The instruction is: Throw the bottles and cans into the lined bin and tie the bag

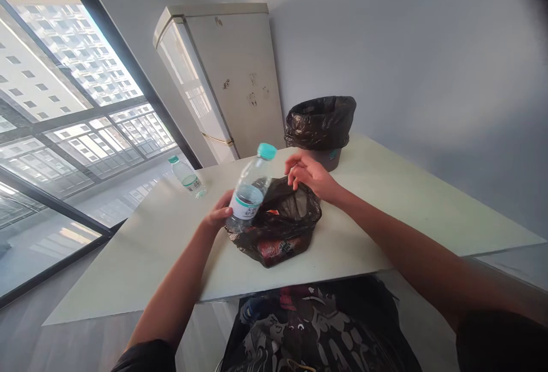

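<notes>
A clear plastic bottle with a teal cap and a white label (246,202) is tilted in my left hand (220,212), which grips it near its base. Beneath it on the table lies an open black plastic bag (295,218) with something red inside. My right hand (305,172) hovers over the bag's far right edge, fingers loosely curled and apart, with nothing seen in them. Another capped bottle (188,178) stands at the table's left side.
A bin lined with a black bag (321,126) stands on the far part of the white table (368,189). Behind the table are a white fridge (240,75) and a grey wall. Large windows (77,109) fill the left side.
</notes>
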Available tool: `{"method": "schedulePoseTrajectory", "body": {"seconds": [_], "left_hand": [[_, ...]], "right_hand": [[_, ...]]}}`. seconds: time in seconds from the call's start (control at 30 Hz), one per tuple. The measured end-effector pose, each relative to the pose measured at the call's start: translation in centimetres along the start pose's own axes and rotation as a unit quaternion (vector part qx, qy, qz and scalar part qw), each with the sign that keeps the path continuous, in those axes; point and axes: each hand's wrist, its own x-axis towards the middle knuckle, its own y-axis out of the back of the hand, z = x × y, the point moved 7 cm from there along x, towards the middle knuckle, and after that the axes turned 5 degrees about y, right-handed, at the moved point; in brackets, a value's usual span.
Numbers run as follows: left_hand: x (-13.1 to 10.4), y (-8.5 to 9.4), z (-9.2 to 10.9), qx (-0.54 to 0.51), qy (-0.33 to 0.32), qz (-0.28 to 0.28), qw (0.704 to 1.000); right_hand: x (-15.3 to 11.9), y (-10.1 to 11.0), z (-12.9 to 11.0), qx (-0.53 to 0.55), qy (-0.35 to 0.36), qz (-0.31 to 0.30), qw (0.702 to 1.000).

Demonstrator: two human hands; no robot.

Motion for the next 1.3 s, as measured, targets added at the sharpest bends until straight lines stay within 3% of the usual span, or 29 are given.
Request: {"method": "schedulePoseTrajectory", "body": {"seconds": [0.13,0.3,0.5,0.63,0.8,0.97,1.07,1.3], "left_hand": [[-0.2,3.6,1.5,-0.017,-0.031,0.138,0.990],[0.7,5.6,2.3,0.008,-0.041,0.276,0.960],[-0.6,9.1,0.9,-0.003,-0.015,0.424,0.906],[-1.9,11.2,0.6,0.044,-0.007,0.511,0.859],[-3.6,12.1,2.4,0.195,-0.033,0.581,0.789],[-5.7,12.9,4.7,0.379,0.005,0.639,0.669],[-6.4,13.8,4.8,0.404,0.035,0.651,0.642],[-7.4,15.3,5.1,0.448,0.008,0.660,0.603]], "right_hand": [[-0.5,-0.7,2.8,-0.216,-0.079,-0.115,0.966],[-1.3,-2.3,4.4,-0.281,-0.064,-0.219,0.932],[-1.7,-2.6,5.0,-0.301,-0.072,-0.250,0.917],[-1.8,-2.3,5.1,-0.317,-0.081,-0.253,0.911],[-1.9,-2.4,5.2,-0.320,-0.089,-0.263,0.906],[-2.0,-2.4,5.5,-0.330,-0.087,-0.268,0.901],[-2.0,-2.4,5.6,-0.332,-0.088,-0.271,0.899],[-2.2,-2.5,5.4,-0.353,-0.089,-0.291,0.885]]}}
